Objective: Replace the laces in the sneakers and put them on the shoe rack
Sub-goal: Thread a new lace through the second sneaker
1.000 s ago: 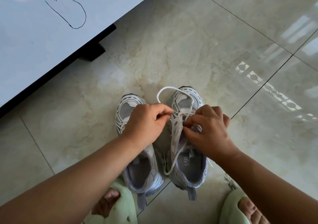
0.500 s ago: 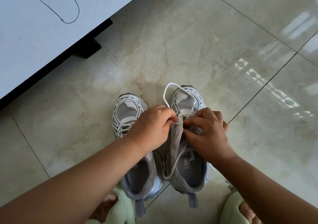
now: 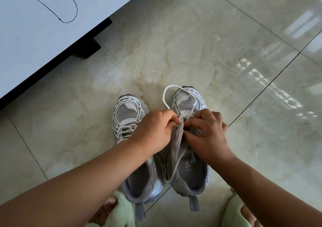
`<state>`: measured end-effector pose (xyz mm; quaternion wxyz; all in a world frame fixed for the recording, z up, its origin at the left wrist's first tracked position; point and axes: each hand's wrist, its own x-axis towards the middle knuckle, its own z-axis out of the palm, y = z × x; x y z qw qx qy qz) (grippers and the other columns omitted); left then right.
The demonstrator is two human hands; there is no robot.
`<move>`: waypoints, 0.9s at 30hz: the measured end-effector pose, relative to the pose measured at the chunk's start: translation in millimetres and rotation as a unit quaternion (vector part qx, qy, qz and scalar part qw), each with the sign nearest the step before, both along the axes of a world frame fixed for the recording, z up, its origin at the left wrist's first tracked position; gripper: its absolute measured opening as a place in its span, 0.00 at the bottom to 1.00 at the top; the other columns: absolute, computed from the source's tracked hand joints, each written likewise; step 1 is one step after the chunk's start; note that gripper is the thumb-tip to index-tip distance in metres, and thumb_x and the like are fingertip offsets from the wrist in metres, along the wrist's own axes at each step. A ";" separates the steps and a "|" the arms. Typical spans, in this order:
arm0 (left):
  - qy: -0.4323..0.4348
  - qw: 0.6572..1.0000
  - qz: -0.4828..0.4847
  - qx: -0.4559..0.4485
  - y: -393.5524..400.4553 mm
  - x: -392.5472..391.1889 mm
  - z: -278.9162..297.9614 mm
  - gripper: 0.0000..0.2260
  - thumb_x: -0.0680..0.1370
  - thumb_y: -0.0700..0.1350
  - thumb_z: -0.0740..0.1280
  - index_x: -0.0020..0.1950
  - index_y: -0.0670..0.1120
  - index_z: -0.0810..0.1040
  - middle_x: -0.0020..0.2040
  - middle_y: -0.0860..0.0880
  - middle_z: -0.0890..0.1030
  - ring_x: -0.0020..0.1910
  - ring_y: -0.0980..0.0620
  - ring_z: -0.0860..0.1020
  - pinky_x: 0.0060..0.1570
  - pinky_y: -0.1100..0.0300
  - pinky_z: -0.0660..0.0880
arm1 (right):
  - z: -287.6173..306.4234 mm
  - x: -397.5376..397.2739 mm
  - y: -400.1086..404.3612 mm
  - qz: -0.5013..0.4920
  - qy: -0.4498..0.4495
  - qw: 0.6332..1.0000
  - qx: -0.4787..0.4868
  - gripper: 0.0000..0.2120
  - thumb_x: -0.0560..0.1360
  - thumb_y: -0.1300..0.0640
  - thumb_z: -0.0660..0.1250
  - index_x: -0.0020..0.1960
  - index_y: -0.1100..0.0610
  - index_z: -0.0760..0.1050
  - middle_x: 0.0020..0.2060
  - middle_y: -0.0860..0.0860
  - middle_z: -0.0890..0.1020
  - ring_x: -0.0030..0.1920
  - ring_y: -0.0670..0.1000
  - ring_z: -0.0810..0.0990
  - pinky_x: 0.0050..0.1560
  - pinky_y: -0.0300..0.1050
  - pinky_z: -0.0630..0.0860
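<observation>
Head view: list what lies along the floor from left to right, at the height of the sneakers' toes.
Left sneaker → left hand → lace loop → right sneaker → right hand → bare floor tiles.

sneakers (image 3: 129, 115): grey-white mesh | lace (image 3: 167, 94): white | slippers (image 3: 122, 209): pale green

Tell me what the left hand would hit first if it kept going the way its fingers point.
The left hand points right, so it would likely meet the right hand first, over the right sneaker; depth is unclear.
</observation>
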<state>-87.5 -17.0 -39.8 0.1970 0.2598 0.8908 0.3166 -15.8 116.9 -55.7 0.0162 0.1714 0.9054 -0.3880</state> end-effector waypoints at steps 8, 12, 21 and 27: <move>0.030 0.999 0.021 0.023 -4.4 3.1 1.2 0.05 0.72 0.34 0.68 0.44 0.42 0.80 0.41 0.48 0.80 0.40 0.51 0.77 0.40 0.67 0.68 | 1.9 -2.7 -0.9 -0.012 -0.006 1.000 -0.016 0.03 0.66 0.49 0.73 0.40 0.46 0.83 0.39 0.37 0.69 0.51 0.44 0.61 0.47 0.37 0.50; 0.039 0.999 -0.020 -0.007 -3.5 2.0 2.2 0.05 0.73 0.35 0.67 0.45 0.43 0.80 0.43 0.47 0.80 0.44 0.48 0.77 0.43 0.61 0.71 | 2.9 -0.9 0.9 0.001 -0.015 1.000 -0.019 0.03 0.67 0.53 0.74 0.41 0.47 0.83 0.40 0.37 0.69 0.51 0.42 0.59 0.50 0.37 0.50; -0.008 1.000 0.013 0.017 3.9 -2.2 8.8 0.04 0.71 0.38 0.72 0.43 0.45 0.83 0.37 0.54 0.81 0.35 0.61 0.76 0.38 0.75 0.68 | 1.2 -0.8 1.2 0.002 0.007 1.000 -0.023 0.03 0.66 0.56 0.75 0.38 0.48 0.83 0.40 0.40 0.72 0.50 0.42 0.60 0.49 0.38 0.51; -0.079 0.987 0.136 0.046 3.1 0.8 9.2 0.04 0.67 0.40 0.76 0.36 0.47 0.82 0.29 0.60 0.77 0.29 0.66 0.74 0.32 0.76 0.67 | 4.5 0.7 -1.2 -0.012 0.017 0.999 -0.036 0.02 0.67 0.55 0.74 0.36 0.50 0.82 0.40 0.39 0.73 0.51 0.42 0.61 0.52 0.40 0.53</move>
